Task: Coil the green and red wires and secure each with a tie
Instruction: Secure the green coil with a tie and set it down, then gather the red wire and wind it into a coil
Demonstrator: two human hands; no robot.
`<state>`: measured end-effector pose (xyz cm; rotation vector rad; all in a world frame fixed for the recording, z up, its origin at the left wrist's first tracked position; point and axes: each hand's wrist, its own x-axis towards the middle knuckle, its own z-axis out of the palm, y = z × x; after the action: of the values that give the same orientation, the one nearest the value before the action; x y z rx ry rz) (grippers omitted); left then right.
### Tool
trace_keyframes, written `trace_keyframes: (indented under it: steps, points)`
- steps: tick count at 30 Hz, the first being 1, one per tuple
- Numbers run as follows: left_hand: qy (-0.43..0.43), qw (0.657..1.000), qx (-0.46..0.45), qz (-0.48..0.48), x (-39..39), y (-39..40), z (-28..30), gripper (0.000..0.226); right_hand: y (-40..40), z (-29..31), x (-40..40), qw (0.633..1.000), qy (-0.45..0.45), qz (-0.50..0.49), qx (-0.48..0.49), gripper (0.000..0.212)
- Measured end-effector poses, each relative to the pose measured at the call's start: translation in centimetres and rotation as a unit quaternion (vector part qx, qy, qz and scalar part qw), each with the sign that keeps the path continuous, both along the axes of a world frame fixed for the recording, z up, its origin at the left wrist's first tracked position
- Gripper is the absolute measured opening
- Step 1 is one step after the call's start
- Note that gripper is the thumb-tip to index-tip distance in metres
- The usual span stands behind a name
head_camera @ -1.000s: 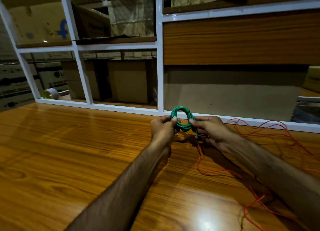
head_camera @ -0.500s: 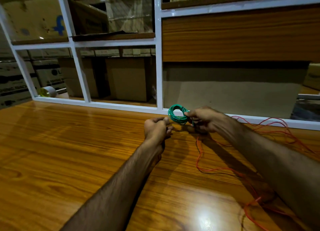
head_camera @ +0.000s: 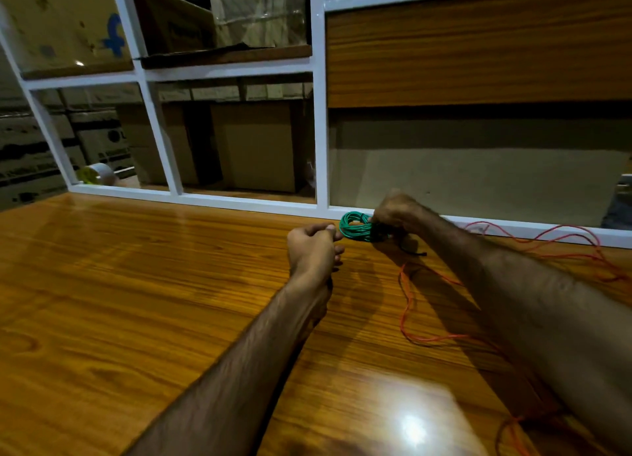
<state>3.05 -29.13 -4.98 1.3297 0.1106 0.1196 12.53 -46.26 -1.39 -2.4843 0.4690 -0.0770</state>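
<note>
The green wire [head_camera: 355,228] is wound into a small coil just above the wooden table [head_camera: 136,284], near its back edge. My right hand [head_camera: 393,216] grips the coil's right side, its fingers curled over it. A short black tie end [head_camera: 416,252] sticks out below that hand. My left hand [head_camera: 313,248] is curled into a loose fist just left of the coil, its fingertips close to the coil's edge, and I see nothing in it. The red wire [head_camera: 407,305] lies loose and uncoiled on the table under and to the right of my right forearm.
A white-framed glass partition [head_camera: 319,131] and a wooden panel [head_camera: 478,52] close off the table's back edge. Behind the glass sit cardboard boxes and a tape roll [head_camera: 97,174]. A lamp's glare [head_camera: 413,428] shines on the table's near part.
My left hand has let go of the green coil and pulled back a little to the left. My right hand alone holds the coil, lower and further toward the back edge.
</note>
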Motion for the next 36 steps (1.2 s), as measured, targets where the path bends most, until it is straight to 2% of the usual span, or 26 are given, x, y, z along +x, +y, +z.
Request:
trace_keyframes:
  steps: [3, 9, 12, 17, 23, 26, 29, 36]
  points:
    - [0.002, 1.000, -0.007, -0.006, -0.1, -0.1, 0.0, 0.009, -0.2, -0.2, -0.2, 0.997, -0.054, -0.018, -0.043, 0.026]
    - [-0.006, 1.000, 0.021, -0.011, -0.4, -0.3, 0.1, 0.009, -1.1, 0.1, -1.2, 0.994, -0.084, 0.031, -0.069, 0.033]
    - [-0.025, 0.999, 0.036, -0.017, -0.6, -0.4, 0.1, 0.010, -1.5, 1.0, -2.9, 0.991, -0.104, 0.055, -0.067, 0.027]
    - [-0.062, 0.990, 0.124, -0.037, -1.4, -0.8, 0.4, 0.014, -2.8, 3.4, -8.8, 0.986, -0.114, 0.117, -0.039, 0.022]
    - [-0.106, 0.972, 0.199, -0.073, -3.4, -1.7, 0.7, 0.016, -5.4, 5.2, -18.7, 0.979, -0.131, 0.145, -0.062, 0.021]
    - [-0.146, 0.949, 0.269, -0.080, -4.7, -2.0, 0.7, 0.012, -6.7, 5.4, -24.1, 0.975, -0.145, 0.151, -0.068, 0.023]
    - [-0.217, 0.895, 0.381, -0.085, -5.8, -2.6, 0.6, 0.010, -7.9, 4.9, -28.5, 0.975, -0.152, 0.149, -0.065, 0.027]
    - [-0.341, 0.823, 0.436, -0.130, -11.7, -5.2, 2.1, 0.009, -12.6, 3.0, -35.6, 0.970, -0.187, 0.154, 0.000, 0.021]
